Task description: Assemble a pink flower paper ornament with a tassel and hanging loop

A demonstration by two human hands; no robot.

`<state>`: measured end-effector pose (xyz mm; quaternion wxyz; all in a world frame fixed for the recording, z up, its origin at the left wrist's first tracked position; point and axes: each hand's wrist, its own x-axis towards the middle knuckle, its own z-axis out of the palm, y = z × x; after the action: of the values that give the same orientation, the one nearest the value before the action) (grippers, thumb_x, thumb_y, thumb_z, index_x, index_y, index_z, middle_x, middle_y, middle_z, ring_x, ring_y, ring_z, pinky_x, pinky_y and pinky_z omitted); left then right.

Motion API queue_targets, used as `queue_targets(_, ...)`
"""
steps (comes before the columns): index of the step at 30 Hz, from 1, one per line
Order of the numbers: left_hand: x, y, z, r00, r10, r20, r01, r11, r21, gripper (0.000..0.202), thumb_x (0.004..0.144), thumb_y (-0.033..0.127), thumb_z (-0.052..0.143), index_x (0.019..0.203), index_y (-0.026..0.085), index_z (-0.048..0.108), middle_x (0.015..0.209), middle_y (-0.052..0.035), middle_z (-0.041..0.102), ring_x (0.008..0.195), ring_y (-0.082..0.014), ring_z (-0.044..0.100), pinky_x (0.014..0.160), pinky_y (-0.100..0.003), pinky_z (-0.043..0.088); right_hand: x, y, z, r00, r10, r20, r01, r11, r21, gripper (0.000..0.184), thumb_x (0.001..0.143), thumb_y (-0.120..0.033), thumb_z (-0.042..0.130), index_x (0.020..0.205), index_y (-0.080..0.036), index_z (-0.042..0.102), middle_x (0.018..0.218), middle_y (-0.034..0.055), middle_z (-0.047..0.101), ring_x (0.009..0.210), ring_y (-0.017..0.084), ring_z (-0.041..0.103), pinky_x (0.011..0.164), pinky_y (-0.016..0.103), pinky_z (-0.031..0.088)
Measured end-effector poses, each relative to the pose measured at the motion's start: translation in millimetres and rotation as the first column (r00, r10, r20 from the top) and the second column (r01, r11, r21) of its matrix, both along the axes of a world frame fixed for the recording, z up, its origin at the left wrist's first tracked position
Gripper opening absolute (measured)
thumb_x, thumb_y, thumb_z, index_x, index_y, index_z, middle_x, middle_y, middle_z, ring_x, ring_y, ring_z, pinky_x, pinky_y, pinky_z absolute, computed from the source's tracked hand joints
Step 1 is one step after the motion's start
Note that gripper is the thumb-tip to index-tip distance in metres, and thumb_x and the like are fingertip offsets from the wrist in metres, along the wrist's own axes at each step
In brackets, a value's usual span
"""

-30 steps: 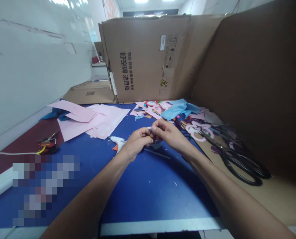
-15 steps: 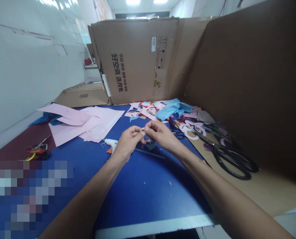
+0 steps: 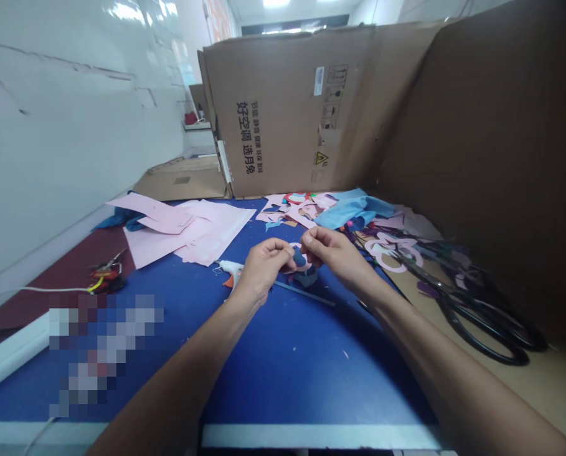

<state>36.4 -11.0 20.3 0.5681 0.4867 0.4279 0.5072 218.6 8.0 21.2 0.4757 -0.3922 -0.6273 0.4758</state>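
A thin pink paper ring (image 3: pixel 298 266) is pinched between the left hand (image 3: pixel 263 266) and the right hand (image 3: pixel 337 253), held just above the blue work table (image 3: pixel 283 386), with a small rounded blue piece (image 3: pixel 300 257) pressed against its upper edge. Both grips are closed: the fingertips of each hand are brought together on the ring and the blue piece, and the two hands nearly touch. The ring sits at the centre of the grip, with its lower arc left hanging below the fingers. Whether the blue piece is fixed to it cannot be told.

The main risk is judged to be slippage: if the pinch is eased, the blue piece could be shifted off the ring or dropped onto the dark blue scrap (image 3: pixel 307 277) beneath. Too hard a squeeze could crease the thin paper. A hot glue gun (image 3: pixel 230 272) lies at 9 o'clock, close to the left wrist, and could be knocked by a sideways move; the large black-handled scissors (image 3: pixel 482 332) lie well off at 4 o'clock.
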Motion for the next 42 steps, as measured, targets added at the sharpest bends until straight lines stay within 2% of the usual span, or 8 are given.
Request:
queue_targets(9,-0.6,-0.2,-0.4,1.000,0.001,0.003,-0.001,1.000,0.005,0.009,0.082,0.025,0.075,0.081,0.019,0.069,0.066,0.0002,0.071,0.064,-0.0132,0.067,0.072,-0.027,0.056,-1.2,-3.6,3.8,0.997,0.080,-0.007,-0.080,0.997,-0.010,0.044,0.086,-0.059,0.085,0.104,-0.021,0.073,0.090,0.0024,0.072,0.069,0.015,0.061,0.064,0.030,0.052)
queue_targets(17,-0.1,0.1,1.0,1.000,-0.018,-0.006,0.017,0.999,-0.035,0.014,0.079,0.029,0.078,0.079,0.019,0.068,0.065,0.0000,0.070,0.064,-0.0143,0.067,0.069,-0.027,0.056,-4.9,-0.9,-3.3,0.996,0.092,-0.007,-0.092,0.996,-0.001,0.047,0.085,-0.065,0.084,0.088,-0.021,0.065,0.077,-0.0002,0.067,0.066,0.015,0.060,0.064,0.031,0.052)
queue_targets(24,1.2,-1.0,5.9,1.000,-0.014,-0.010,0.013,0.998,-0.063,0.011,0.078,0.027,0.076,0.079,0.019,0.069,0.064,-0.0001,0.070,0.062,-0.0145,0.066,0.066,-0.027,0.056,-5.8,-0.8,-4.2,0.996,0.094,-0.003,-0.094,0.995,0.020,0.049,0.088,-0.068,0.080,0.088,-0.022,0.062,0.074,-0.0016,0.064,0.064,0.015,0.058,0.063,0.030,0.051)
queue_targets(33,-0.6,0.1,-0.2,0.999,-0.021,-0.026,0.020,0.999,-0.046,0.009,0.079,0.025,0.076,0.077,0.019,0.068,0.062,0.0012,0.068,0.059,-0.0132,0.063,0.067,-0.028,0.055,-0.9,0.9,-5.3,0.995,0.075,0.058,-0.075,0.997,0.003,0.046,0.086,-0.064,0.082,0.088,-0.021,0.064,0.077,-0.0007,0.064,0.065,0.015,0.058,0.063,0.030,0.048)
queue_targets(42,0.4,-1.7,3.0,0.999,-0.007,-0.033,0.004,0.997,-0.077,0.006,0.081,0.018,0.071,0.076,0.018,0.068,0.063,-0.0002,0.069,0.060,-0.0132,0.064,0.064,-0.026,0.053,-0.7,-0.1,-4.8,0.995,0.055,0.077,-0.055,0.998,-0.012,0.047,0.084,-0.064,0.084,0.087,-0.020,0.067,0.078,0.0000,0.063,0.067,0.016,0.057,0.062,0.030,0.045)
